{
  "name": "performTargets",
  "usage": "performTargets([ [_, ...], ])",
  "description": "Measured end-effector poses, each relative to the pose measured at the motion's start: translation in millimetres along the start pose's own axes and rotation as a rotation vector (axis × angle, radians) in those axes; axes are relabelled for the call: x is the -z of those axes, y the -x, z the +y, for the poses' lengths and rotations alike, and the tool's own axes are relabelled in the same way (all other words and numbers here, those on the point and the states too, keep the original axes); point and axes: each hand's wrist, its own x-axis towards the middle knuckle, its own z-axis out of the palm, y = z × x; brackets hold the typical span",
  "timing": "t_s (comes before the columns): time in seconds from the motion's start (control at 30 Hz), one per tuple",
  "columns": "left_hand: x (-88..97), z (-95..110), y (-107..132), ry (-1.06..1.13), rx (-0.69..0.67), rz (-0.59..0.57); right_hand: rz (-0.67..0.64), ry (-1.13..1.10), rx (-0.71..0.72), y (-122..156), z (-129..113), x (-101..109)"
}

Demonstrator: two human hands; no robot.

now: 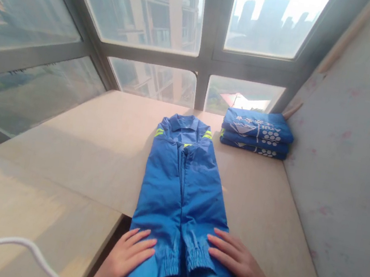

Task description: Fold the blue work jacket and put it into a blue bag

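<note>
A blue work jacket with yellow-green stripes at the shoulders lies lengthwise before me, its collar at the far end. The sleeves are folded in along the middle, and their gathered elastic cuffs come together at the near end. My left hand rests on the jacket's near left edge, fingers stretched flat on the cloth. On the near right edge, beside a cuff, lies my right hand with its fingers spread. The jacket's lowest edge hangs toward my body and is partly hidden.
Folded blue garments with white print are stacked at the back right, by the wall. A pale wooden tabletop has a gap at its near side. A white cable crosses the lower left. Windows stand behind.
</note>
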Motion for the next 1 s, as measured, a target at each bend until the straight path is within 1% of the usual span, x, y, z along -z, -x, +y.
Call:
performTargets([
  [0.1,-6.9,-4.2,1.2,-0.082,-0.110,-0.051,-0.066,0.234,0.135,11.7,4.8,-11.5],
  [0.17,-7.7,-6.4,-0.4,-0.113,-0.138,-0.070,-0.081,0.322,0.207,15.3,10.9,-17.0],
  [0.27,-5.5,-7.5,-0.2,-0.159,-0.151,-0.067,-0.101,0.402,0.252,16.0,19.0,-20.3],
  [0.37,-4.6,-6.9,5.2,-0.231,-0.133,-0.035,-0.079,0.416,0.245,14.0,23.2,-19.9],
  [0.47,-7.9,-5.8,10.6,-0.278,-0.124,-0.026,-0.038,0.403,0.252,9.5,22.9,-16.7],
  [0.57,-11.0,-5.1,10.4,-0.235,-0.128,-0.026,-0.046,0.351,0.273,0.1,18.1,-7.5],
  [0.63,-7.2,-4.0,5.8,-0.145,-0.091,-0.041,-0.092,0.240,0.254,-9.5,12.1,4.0],
  [0.7,6.5,-0.8,-3.6,0.003,-0.014,-0.100,-0.142,0.039,0.189,-21.5,4.2,20.3],
  [0.73,17.6,1.7,-10.5,0.092,0.033,-0.150,-0.157,-0.085,0.142,-28.4,0.0,30.3],
  [0.8,47.7,7.9,-29.5,0.272,0.137,-0.274,-0.187,-0.331,0.033,-44.3,-7.1,53.4],
  [0.87,82.5,11.9,-55.7,0.416,0.254,-0.381,-0.231,-0.534,-0.085,-64.2,-8.2,78.5],
  [0.9,98.8,11.3,-71.1,0.489,0.299,-0.392,-0.246,-0.621,-0.147,-76.2,-5.2,90.6],
  [0.93,112.9,8.4,-87.7,0.563,0.326,-0.364,-0.244,-0.708,-0.206,-89.8,0.5,101.7],
  [0.97,123.9,2.9,-105.0,0.630,0.353,-0.307,-0.214,-0.800,-0.257,-104.9,8.9,111.3],
  [1.0,131.1,-4.7,-122.6,0.674,0.396,-0.215,-0.161,-0.895,-0.300,-121.3,19.5,119.0],
])
